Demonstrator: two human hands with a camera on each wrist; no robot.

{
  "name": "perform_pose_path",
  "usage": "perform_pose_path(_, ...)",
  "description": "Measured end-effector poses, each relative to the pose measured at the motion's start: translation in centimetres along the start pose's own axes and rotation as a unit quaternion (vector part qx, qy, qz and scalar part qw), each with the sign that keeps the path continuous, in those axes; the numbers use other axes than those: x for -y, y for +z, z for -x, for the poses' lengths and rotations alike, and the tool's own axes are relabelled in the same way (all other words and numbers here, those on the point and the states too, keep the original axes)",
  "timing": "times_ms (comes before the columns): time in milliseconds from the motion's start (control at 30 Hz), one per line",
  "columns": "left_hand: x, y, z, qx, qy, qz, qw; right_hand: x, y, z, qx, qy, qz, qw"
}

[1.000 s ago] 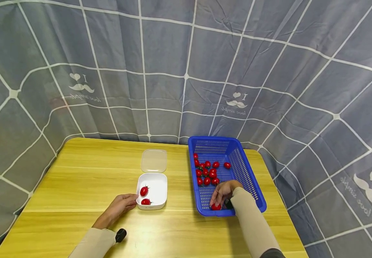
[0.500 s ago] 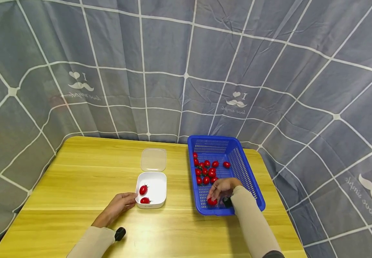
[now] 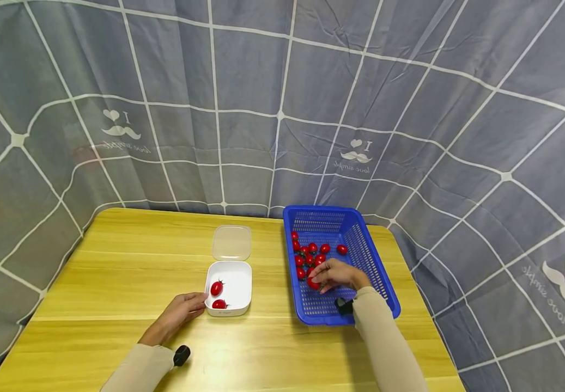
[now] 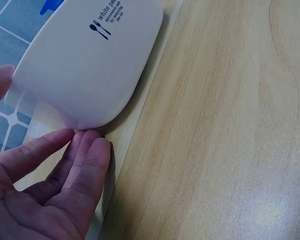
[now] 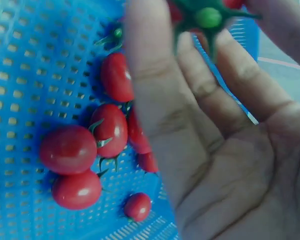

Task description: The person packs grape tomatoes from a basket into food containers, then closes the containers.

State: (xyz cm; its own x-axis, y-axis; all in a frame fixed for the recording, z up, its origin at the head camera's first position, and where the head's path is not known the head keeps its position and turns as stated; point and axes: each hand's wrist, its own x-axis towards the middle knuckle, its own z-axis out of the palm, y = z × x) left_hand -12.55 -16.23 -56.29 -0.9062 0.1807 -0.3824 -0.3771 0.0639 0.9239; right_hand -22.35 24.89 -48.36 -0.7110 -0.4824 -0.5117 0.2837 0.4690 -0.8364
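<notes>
The fingers of your left hand [image 3: 179, 313] reach out, relaxed and nearly straight, their tips touching the outer wall of the rounded-square white box [image 3: 239, 283]; your left thumb is by its rim. Below that wrist, a small black device [image 3: 181, 356] sits at your beige left sleeve [image 3: 137, 367]. To the right of those fingertips, just inside the box, lie two glossy red oval tomatoes, the farther one [image 3: 217, 288] with its green stem up and the nearer one [image 3: 220, 304] against the front wall (that wall bears a dark fork-and-spoon print). Just beyond the box, farther from you than your left fingers, the clear rounded-square lid [image 3: 232, 243] lies flat on the yellow wood-grain table [image 3: 120, 267]. Well to the right, inside the blue perforated plastic basket [image 3: 321, 310], a cluster of red tomatoes [image 3: 309, 258] lies just past your right fingertips. Your right hand [image 3: 336, 273] pinches one red, green-topped tomato [image 3: 314, 283] between thumb and fingers; whether it touches its neighbours, you cannot tell. Beyond your right knuckles, one lone red tomato [image 3: 342, 249] rests apart from the cluster.
</notes>
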Motion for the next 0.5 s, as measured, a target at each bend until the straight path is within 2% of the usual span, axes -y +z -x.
perform_pose_path(233, -0.1, 0.0, 0.1, 0.004, 0.003, -0.001, 1.0, 0.6, 0.9, 0.6, -0.046, -0.064, -0.024, 0.9966)
perform_pose_path(500, -0.1, 0.1, -0.1, 0.005, 0.004, -0.004, 1.0, 2.0, 2.1, 1.0, -0.091, -0.118, -0.056, 0.9872)
